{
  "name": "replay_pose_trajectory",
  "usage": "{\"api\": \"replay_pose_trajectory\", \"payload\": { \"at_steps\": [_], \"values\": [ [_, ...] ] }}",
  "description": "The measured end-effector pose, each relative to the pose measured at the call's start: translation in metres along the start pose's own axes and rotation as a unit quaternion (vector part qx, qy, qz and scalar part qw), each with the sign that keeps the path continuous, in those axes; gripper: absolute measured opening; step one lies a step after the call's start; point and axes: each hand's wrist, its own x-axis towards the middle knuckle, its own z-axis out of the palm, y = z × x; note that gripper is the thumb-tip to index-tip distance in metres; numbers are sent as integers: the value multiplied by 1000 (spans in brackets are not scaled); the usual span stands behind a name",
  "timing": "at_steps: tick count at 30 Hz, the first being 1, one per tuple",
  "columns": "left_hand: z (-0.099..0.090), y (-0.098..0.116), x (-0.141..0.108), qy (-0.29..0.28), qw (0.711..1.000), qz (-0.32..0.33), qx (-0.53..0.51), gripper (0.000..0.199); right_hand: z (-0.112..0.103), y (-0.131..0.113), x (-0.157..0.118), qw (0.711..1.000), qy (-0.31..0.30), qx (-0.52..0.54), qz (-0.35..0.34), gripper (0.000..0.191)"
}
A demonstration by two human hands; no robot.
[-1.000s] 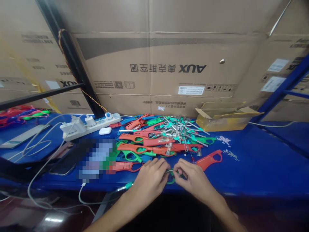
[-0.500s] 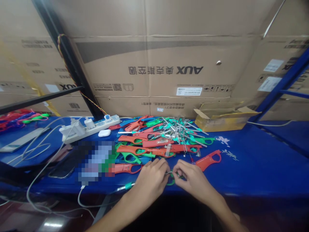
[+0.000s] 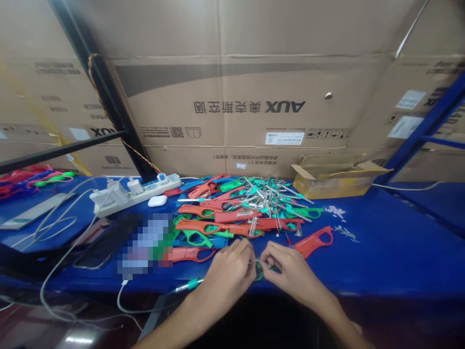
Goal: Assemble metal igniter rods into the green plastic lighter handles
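Close together at the table's front edge, my left hand (image 3: 234, 264) and my right hand (image 3: 285, 266) are both closed. A thin pale wire (image 3: 255, 261) spans the gap between their fingers, with the right fingertips pinching its end. My left hand curls round a stick lighter; its metal tube with a teal collar (image 3: 189, 285) sticks out to the left, and a green loop of its handle (image 3: 259, 274) shows between the hands. The palm hides the rest. Just right of my right hand lies an orange lighter shell (image 3: 313, 241).
Behind the hands spreads a pile of orange, green and blue lighter shells (image 3: 198, 226) and metal tubes with teal collars (image 3: 267, 194). Small white pieces (image 3: 334, 212) and thin metal bits (image 3: 347, 233) lie right. An open carton (image 3: 332, 186), power strip (image 3: 145, 193) and cables stand around.
Both hands stay almost in place, with the wire still between them. Less of the green loop shows under the fingers, and the tube at the left has shifted slightly.
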Motion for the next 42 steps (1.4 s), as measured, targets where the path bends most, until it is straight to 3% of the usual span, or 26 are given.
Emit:
{"api": "replay_pose_trajectory", "payload": {
  "at_steps": [5, 11, 20, 34, 39, 42],
  "values": [
    [11, -2, -5, 55, 998, 15, -22, 14, -1, 0, 0, 1000, -5, 14, 3, 12],
    [19, -3, -10, 83, 996, 37, -25, 13, -3, 0, 1, 999, 4, 46, -4, 15],
    [20, -1, -10, 88, 996, 26, -18, 14, -13, 3, 0, 995, -50, 91, -17, 16],
    [12, -4, -13, 71, 994, 79, -34, 16, -24, -7, 7, 990, -111, -75, -51, 11],
    [13, -6, -12, 85, 992, 94, 8, 10, -22, -13, 19, 976, -116, -173, -61, 11],
    [13, -8, -13, 95, 990, 98, 40, 12, -22, -12, 19, 980, -105, -155, -64, 13]
  ]
}}
